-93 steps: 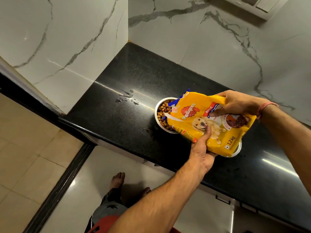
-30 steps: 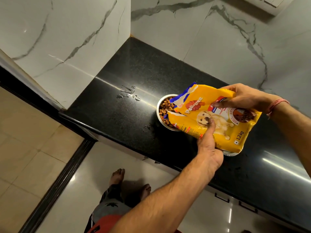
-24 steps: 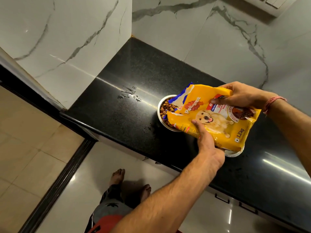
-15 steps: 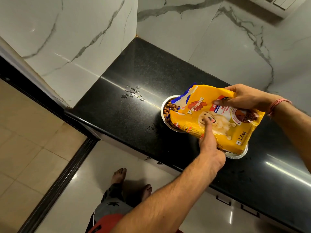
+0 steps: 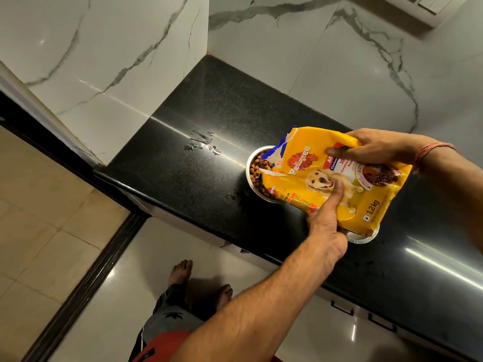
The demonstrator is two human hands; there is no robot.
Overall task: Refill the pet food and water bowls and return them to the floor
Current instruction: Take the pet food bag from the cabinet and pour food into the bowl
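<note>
A yellow pet food bag (image 5: 347, 194) lies tilted over two steel bowls on the black counter (image 5: 203, 121). Its torn blue mouth points left into the food bowl (image 5: 252, 178), which holds brown kibble. The second bowl (image 5: 363, 237) shows only a strip of rim under the bag's lower right corner; its contents are hidden. My left hand (image 5: 326, 220) holds the bag's near edge, thumb pressed on the dog picture. My right hand (image 5: 376, 148) grips the bag's far upper edge.
Water drops (image 5: 202, 143) lie on the counter left of the food bowl. White marble walls close the corner behind and to the left. My bare feet (image 5: 183, 273) stand on the glossy floor below the counter edge. Drawer handles (image 5: 342, 308) sit under the counter.
The bag stays tilted into the food bowl. My left thumb has shifted a little on the bag's front. The view has drifted slightly.
</note>
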